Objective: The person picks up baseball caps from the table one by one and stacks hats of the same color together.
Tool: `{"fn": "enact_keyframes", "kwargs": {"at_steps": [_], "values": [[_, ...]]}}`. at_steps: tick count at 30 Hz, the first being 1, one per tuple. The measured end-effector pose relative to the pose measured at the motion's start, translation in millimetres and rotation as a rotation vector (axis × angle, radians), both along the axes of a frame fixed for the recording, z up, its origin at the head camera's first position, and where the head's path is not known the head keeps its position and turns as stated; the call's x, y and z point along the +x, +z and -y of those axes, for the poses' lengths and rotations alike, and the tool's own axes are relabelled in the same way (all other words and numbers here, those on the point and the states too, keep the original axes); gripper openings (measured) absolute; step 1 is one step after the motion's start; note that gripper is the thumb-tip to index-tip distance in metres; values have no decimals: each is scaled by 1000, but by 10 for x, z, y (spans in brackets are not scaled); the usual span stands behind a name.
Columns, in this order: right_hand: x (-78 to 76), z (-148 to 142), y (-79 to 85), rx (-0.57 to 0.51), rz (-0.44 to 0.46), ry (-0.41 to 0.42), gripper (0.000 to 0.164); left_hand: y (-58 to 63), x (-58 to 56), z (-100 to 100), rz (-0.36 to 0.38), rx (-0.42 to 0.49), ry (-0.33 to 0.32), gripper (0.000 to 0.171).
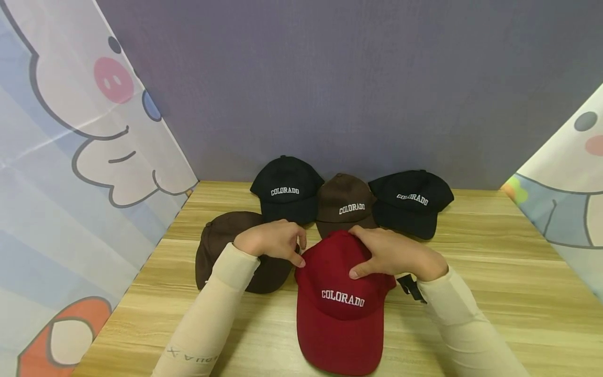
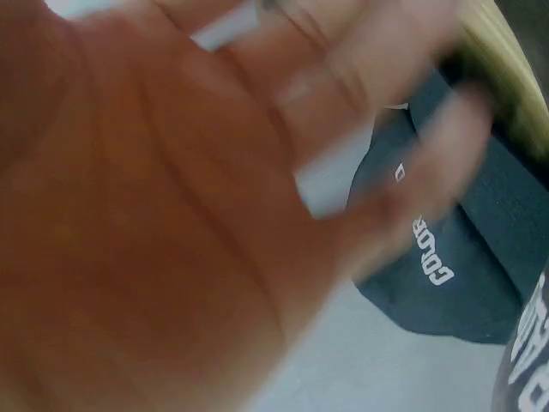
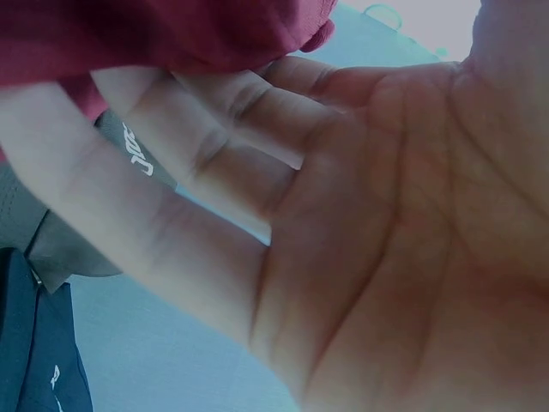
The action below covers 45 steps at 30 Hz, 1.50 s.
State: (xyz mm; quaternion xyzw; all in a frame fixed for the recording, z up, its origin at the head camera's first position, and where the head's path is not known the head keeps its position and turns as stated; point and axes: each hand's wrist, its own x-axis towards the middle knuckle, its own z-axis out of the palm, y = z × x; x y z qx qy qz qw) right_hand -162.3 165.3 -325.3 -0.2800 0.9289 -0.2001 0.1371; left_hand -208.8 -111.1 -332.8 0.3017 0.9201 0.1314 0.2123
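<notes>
A red baseball cap point(image 1: 341, 335) with white COLORADO lettering sits at the front middle, brim toward me. My right hand point(image 1: 400, 252) grips its crown from the right, thumb on the front panel and fingers behind. In the right wrist view those fingers point(image 3: 197, 163) run under the red fabric point(image 3: 171, 34). My left hand point(image 1: 275, 240) is at the crown's left side, thumb tip close to the red edge and fingers loosely bent. It overlaps a dark brown cap point(image 1: 226, 235) on the left. The left wrist view shows that hand point(image 2: 154, 223) blurred, with nothing in its palm.
Along the back wall point(image 1: 330, 89) sit a black cap point(image 1: 285, 180), a brown cap point(image 1: 343, 195) and another black cap point(image 1: 416, 191), all lettered COLORADO. Cartoon-printed cloths point(image 1: 155, 220) flank the wooden table point(image 1: 494, 293). A black strap point(image 1: 411, 287) shows beside my right wrist.
</notes>
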Motion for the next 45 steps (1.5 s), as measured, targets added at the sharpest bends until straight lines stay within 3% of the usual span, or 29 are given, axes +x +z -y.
{"fn": "enact_keyframes", "kwargs": {"at_steps": [7,13,16,25,30,35,40,45], "values": [[-19,4,-2,11,-9,12,81,50,-62,149,-129,-153,174,44],[-40,-14,-8,13,-15,18,81,85,-110,277,-145,-139,376,51],[-38,-53,0,4,-14,11,78,118,-117,337,-146,-123,436,56],[-70,-260,39,-85,16,-18,66,155,-108,517,-144,-127,462,58],[-137,-359,17,-93,-27,-56,58,90,-86,645,-156,-134,559,73],[-214,-427,-59,-101,-59,-73,51,-40,-82,835,-147,-137,638,100],[-308,-473,-107,-84,-63,-99,45,-135,-92,983,-91,-188,625,123],[-401,-528,-200,-73,-71,-106,37,-206,-111,1100,-52,-139,548,125]]}}
